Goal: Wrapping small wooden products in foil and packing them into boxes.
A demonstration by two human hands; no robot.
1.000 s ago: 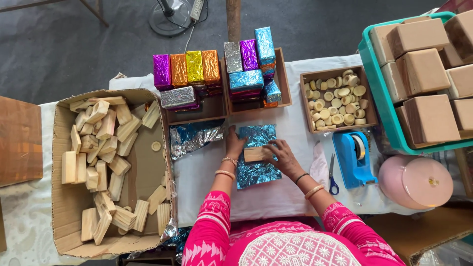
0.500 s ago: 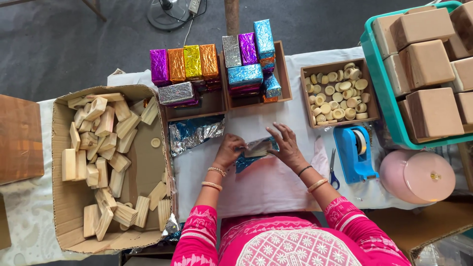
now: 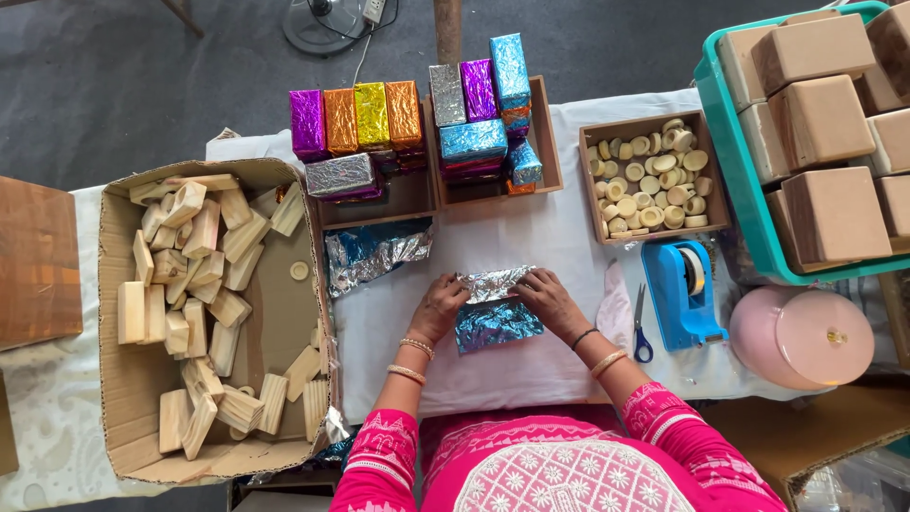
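Note:
A sheet of blue foil (image 3: pixel 498 322) lies on the white cloth in front of me, its silver back folded over a hidden block at the far edge. My left hand (image 3: pixel 439 306) presses the fold's left end. At the fold's right end, my right hand (image 3: pixel 550 296) pinches the foil. More crumpled blue and silver foil (image 3: pixel 372 254) lies to the left.
A cardboard box (image 3: pixel 284 313) of plain wooden blocks sits at left. Two wooden trays (image 3: pixel 545 142) at the back hold foil-wrapped blocks in several colours. A tray of round wooden discs (image 3: pixel 652 175), a blue tape dispenser (image 3: pixel 681 294), scissors (image 3: pixel 642 327), a pink tin (image 3: pixel 801 337) and a green crate (image 3: pixel 749 190) of brown blocks stand right.
The foil lay flat with the wooden block showing on it; now its far edge is folded over the block and both hands have closed onto the fold.

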